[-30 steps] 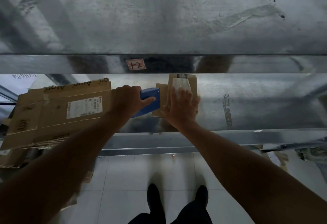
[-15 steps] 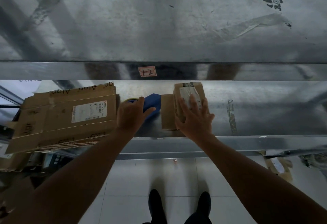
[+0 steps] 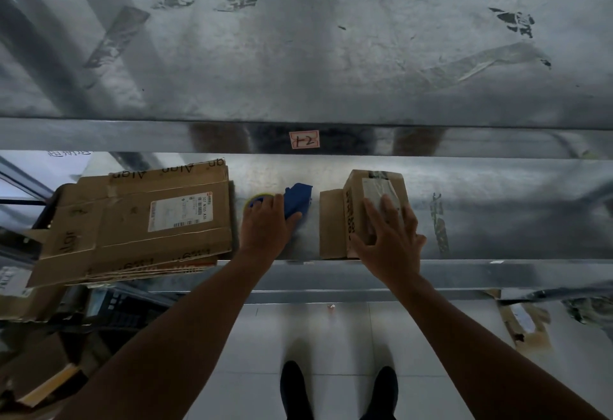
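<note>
On a metal shelf (image 3: 497, 220), a small brown cardboard box (image 3: 356, 187) sealed with clear tape stands near the front edge, one flap lying open at its left. My right hand (image 3: 388, 237) rests flat on top of it with spread, straight fingers and the thumb along its left side. Left of the box lies a blue tape dispenser (image 3: 298, 199) with a yellow-green roll (image 3: 253, 199). My left hand (image 3: 265, 230) grips it from above, thumb against the blue body, and most of its handle is hidden under the palm.
A stack of flattened cardboard boxes (image 3: 132, 220) fills the shelf's left part and overhangs the front edge. A paper label reading 12 (image 3: 303, 139) sticks to the upper shelf's rim. Below are a tiled floor, my shoes (image 3: 293, 386) and cardboard scraps (image 3: 524, 323) at right.
The dispenser and the box, touching a second ago, now lie apart with bare shelf between them. My left hand has lowered the dispenser onto the shelf; my right hand stays on the box.
</note>
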A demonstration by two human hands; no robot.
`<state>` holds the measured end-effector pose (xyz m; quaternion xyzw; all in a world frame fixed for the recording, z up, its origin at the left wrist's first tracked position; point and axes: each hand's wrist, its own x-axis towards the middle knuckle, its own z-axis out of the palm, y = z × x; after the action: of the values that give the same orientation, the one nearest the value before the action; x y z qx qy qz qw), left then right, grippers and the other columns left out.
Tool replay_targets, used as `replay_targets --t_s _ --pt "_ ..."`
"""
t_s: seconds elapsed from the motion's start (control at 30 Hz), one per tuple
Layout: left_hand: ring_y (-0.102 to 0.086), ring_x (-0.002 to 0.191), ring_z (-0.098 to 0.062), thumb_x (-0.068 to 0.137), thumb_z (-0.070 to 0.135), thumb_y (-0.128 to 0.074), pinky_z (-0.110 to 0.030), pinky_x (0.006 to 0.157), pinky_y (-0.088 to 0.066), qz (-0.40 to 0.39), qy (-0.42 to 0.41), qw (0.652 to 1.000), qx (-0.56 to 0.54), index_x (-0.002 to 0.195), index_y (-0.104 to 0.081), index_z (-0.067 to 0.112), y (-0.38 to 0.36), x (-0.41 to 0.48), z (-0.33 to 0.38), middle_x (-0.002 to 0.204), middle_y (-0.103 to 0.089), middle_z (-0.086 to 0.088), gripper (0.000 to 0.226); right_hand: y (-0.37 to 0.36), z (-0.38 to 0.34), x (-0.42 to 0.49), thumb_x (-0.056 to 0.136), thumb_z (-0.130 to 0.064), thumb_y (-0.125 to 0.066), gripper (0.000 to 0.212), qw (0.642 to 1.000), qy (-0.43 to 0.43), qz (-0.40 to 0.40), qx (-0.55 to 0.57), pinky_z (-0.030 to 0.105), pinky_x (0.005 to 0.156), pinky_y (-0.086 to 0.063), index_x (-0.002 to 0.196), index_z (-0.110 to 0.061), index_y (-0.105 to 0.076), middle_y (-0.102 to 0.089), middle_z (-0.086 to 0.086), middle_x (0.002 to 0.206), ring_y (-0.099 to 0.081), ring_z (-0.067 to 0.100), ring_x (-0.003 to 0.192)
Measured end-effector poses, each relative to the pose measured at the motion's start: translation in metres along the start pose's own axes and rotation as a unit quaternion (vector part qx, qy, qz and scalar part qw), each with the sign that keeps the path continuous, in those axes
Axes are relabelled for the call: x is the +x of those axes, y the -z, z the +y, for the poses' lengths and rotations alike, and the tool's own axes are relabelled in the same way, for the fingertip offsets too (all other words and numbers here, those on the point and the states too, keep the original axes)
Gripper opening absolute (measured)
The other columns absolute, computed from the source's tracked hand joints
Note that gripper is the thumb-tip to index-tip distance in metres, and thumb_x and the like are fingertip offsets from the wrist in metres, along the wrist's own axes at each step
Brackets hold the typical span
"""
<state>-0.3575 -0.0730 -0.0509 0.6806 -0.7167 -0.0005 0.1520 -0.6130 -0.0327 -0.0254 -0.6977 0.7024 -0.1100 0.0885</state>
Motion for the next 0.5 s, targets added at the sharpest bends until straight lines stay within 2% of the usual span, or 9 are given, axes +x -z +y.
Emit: replay_targets --t_s 0.1,0.17,0.23,0.27,0.3,0.37,0.4,0.47,0.5 --pt "-0.058 0.095 -0.023 0.094 0.055 -0.053 -0.04 0.087 -0.05 0.031 0.017 0.999 -0.033 0.113 -0.059 0.011 0.017 -0.004 0.008 0.104 -0.062 -0.009 0.049 0.016 -0.003 -0.016 0.079 -0.069 -0.043 0.084 0.996 -0.018 0.047 0.069 0.065 0.103 -0.034 0.156 -0.038 -0.028 -0.022 -0.002 0.163 -0.018 0.032 0.147" --pt "-0.055 0.099 -0.021 0.096 0.049 -0.056 -0.038 0.089 -0.048 0.078 0.054 0.987 -0.129 0.113 -0.059 0.009 0.031 -0.014 0.023 0.106 -0.06 -0.008 0.043 0.024 0.0 -0.023 0.08 -0.067 -0.041 0.082 0.986 -0.05 0.064 0.145 0.059 0.104 -0.035 0.156 -0.039 -0.029 -0.026 -0.003 0.162 -0.021 0.029 0.145" --pt "-0.053 0.1 -0.014 0.098 0.042 -0.057 -0.032 0.087 -0.046 0.055 0.113 0.959 -0.254 0.111 -0.061 0.011 0.041 -0.027 0.043 0.106 -0.06 -0.002 0.033 0.034 0.003 -0.031 0.083 -0.065 -0.042 0.075 0.955 -0.082 0.084 0.272 0.054 0.106 -0.041 0.154 -0.041 -0.034 -0.037 -0.003 0.155 -0.035 0.023 0.139" --pt "-0.055 0.096 -0.013 0.099 0.038 -0.057 -0.029 0.083 -0.046 0.024 0.146 0.935 -0.323 0.106 -0.062 0.014 0.045 -0.033 0.056 0.102 -0.061 0.0 0.026 0.04 0.004 -0.035 0.086 -0.06 -0.044 0.067 0.921 -0.098 0.085 0.367 0.053 0.102 -0.048 0.15 -0.042 -0.04 -0.046 -0.004 0.147 -0.046 0.016 0.13" --pt "-0.056 0.088 -0.013 0.099 0.034 -0.056 -0.027 0.074 -0.046 -0.008 0.178 0.903 -0.39 0.096 -0.062 0.017 0.049 -0.04 0.07 0.091 -0.06 0.002 0.019 0.049 0.003 -0.04 0.088 -0.055 -0.046 0.057 0.871 -0.117 0.081 0.47 0.051 0.095 -0.054 0.143 -0.042 -0.047 -0.054 -0.005 0.137 -0.055 0.011 0.12" --pt "-0.053 0.071 -0.01 0.102 0.026 -0.052 -0.023 0.062 -0.038 -0.048 0.226 0.84 -0.492 0.084 -0.058 0.02 0.063 -0.053 0.101 0.075 -0.055 0.005 0.02 0.065 0.003 -0.054 0.087 -0.048 -0.049 0.044 0.753 -0.157 0.056 0.636 0.053 0.087 -0.056 0.13 -0.039 -0.056 -0.066 -0.003 0.123 -0.063 0.018 0.112" --pt "-0.054 0.071 -0.007 0.103 0.026 -0.05 -0.021 0.062 -0.038 -0.066 0.235 0.818 -0.521 0.088 -0.059 0.02 0.071 -0.06 0.117 0.077 -0.056 0.007 0.018 0.07 0.006 -0.06 0.086 -0.048 -0.049 0.045 0.705 -0.177 0.042 0.685 0.059 0.09 -0.055 0.128 -0.034 -0.057 -0.068 0.0 0.122 -0.062 0.027 0.115" --pt "-0.061 0.09 -0.002 0.105 0.032 -0.048 -0.017 0.07 -0.042 -0.113 0.214 0.793 -0.559 0.109 -0.062 0.019 0.082 -0.074 0.147 0.097 -0.064 0.009 0.02 0.075 0.017 -0.073 0.085 -0.051 -0.05 0.055 0.628 -0.208 0.019 0.75 0.068 0.097 -0.049 0.133 -0.024 -0.058 -0.066 0.012 0.129 -0.059 0.04 0.121" --pt "-0.063 0.099 -0.005 0.104 0.036 -0.048 -0.016 0.072 -0.047 -0.139 0.191 0.776 -0.585 0.119 -0.061 0.019 0.085 -0.081 0.16 0.107 -0.066 0.006 0.026 0.076 0.023 -0.08 0.086 -0.052 -0.05 0.06 0.59 -0.218 0.009 0.777 0.071 0.1 -0.046 0.136 -0.02 -0.058 -0.063 0.018 0.132 -0.057 0.043 0.124"
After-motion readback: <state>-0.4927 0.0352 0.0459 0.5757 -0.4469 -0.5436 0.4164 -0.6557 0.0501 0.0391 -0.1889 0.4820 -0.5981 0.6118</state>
